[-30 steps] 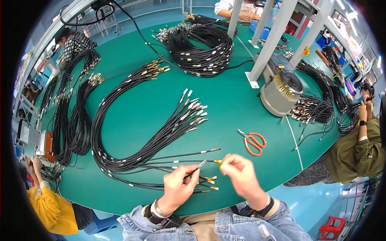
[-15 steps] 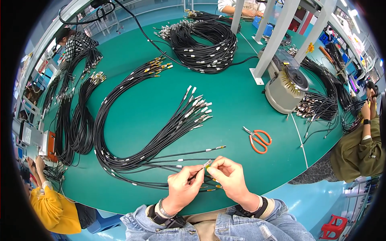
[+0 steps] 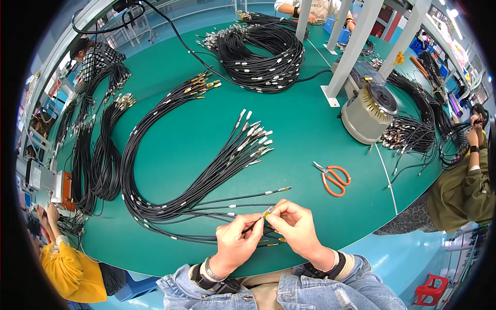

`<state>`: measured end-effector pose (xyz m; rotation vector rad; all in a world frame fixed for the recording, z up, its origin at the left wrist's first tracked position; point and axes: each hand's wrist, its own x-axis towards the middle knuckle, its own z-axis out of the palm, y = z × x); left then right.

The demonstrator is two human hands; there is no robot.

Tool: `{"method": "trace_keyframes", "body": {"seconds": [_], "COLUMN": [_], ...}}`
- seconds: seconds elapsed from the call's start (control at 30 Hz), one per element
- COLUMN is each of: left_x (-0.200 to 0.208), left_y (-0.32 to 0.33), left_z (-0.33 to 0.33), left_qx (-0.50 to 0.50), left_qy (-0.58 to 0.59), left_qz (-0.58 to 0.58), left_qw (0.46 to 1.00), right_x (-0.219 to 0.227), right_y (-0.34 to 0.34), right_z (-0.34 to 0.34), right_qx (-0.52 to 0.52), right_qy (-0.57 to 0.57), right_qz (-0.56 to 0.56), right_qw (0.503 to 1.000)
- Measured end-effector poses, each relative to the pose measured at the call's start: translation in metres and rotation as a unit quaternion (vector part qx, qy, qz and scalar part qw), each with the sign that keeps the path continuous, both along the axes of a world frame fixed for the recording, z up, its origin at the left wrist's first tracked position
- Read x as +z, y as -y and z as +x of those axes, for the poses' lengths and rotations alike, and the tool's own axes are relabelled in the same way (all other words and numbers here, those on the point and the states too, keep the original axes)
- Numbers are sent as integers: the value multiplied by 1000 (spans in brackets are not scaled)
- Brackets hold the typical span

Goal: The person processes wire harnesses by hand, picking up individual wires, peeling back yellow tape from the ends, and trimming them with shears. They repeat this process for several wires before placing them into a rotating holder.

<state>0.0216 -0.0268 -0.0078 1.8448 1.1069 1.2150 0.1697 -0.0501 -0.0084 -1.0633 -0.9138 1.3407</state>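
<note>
Near the table's front edge, my left hand [image 3: 237,240] pinches a black cable just behind its end. The cable's small connector [image 3: 267,211] sticks out past those fingertips, with some yellow on it. My right hand [image 3: 299,230] closes thumb and forefinger at this same end, and its fingertips partly cover it. From my left hand the cable runs back to a curved bundle of black cables [image 3: 135,150] with white tags. Several loose cable ends [image 3: 276,191] lie beyond and under my hands. Orange-handled snips [image 3: 336,181] rest to the right, apart from my hands.
A large coil of black cables [image 3: 263,67] lies at the back of the green table [image 3: 305,139]. Grey posts [image 3: 356,51] and a round beige machine [image 3: 366,116] stand at the right. More cable bundles [image 3: 106,165] lie left. Other people work around the table.
The connector end shows more yellow, where it looked silvery before. My hands stay almost in place. The person across the table has shifted their arms.
</note>
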Motion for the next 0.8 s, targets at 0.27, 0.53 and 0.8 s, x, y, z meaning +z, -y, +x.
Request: {"method": "trace_keyframes", "body": {"seconds": [0.27, 0.53, 0.8], "left_x": [-1, 2, 3], "left_y": [0, 0, 0], "left_z": [0, 0, 0], "left_qx": [1, -3, -2], "left_qy": [-3, -7, -6], "left_qz": [-2, -16, -14], "left_qw": [1000, 1000, 1000], "right_x": [-1, 0, -1], "right_y": [-1, 0, 0], "right_z": [1, 3, 4], "right_qx": [7, 13, 14], "right_qy": [15, 30, 59], "right_qz": [8, 21, 34], "right_qw": [1000, 999, 998]}}
